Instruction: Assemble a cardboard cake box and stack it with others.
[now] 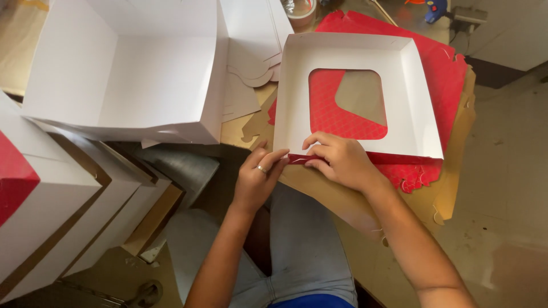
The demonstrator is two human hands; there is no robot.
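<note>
A white cardboard box lid (297, 91) with a square cut-out window lies inside-up on a stack of red patterned card sheets (445, 74). Both my hands work at the lid's near edge. My left hand (257, 179), with a ring on one finger, pinches the near left corner where a red flap (299, 158) shows. My right hand (338, 159) presses fingertips on that same near wall, folding the flap. Through the window I see red card and brown board.
A large open white box (131, 74) stands at the upper left. Folded white and red boxes (51, 199) lean in a stack at the left. Flat white blanks (251, 40), a tape roll (299, 10) and a glue gun (434, 8) lie at the back. Brown cardboard (456, 171) underlies the sheets.
</note>
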